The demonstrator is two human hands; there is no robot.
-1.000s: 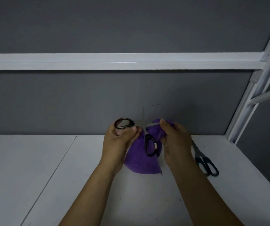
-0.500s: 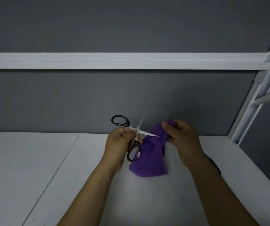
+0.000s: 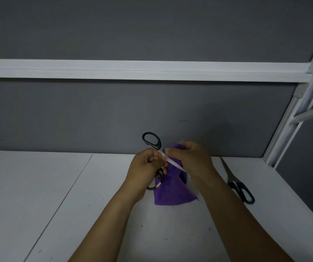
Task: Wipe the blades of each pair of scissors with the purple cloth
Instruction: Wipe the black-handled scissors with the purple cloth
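My left hand [image 3: 146, 167] grips a pair of black-handled scissors [image 3: 152, 141] near the pivot, blades spread open above the white table [image 3: 38, 195]. One handle loop sticks up behind my fingers, the other hangs below my palm. My right hand [image 3: 191, 157] pinches the purple cloth [image 3: 172, 191] around the upper blade, whose tip peeks out past my fingers. The lower blade crosses in front of the cloth toward my right wrist. The rest of the cloth hangs down to the table. A second pair of scissors [image 3: 239, 188] with dark blue handles lies shut on the table to the right.
A grey partition wall [image 3: 114, 114] with a white rail [image 3: 152, 70] stands right behind the table. A white metal frame post [image 3: 291, 118] rises at the right back corner. The table's right edge runs close to the second scissors.
My right hand has come back left onto the blades with the cloth, now wrapped around the upper blade. The scissors have tilted, and the second scissors show again beside my right arm.
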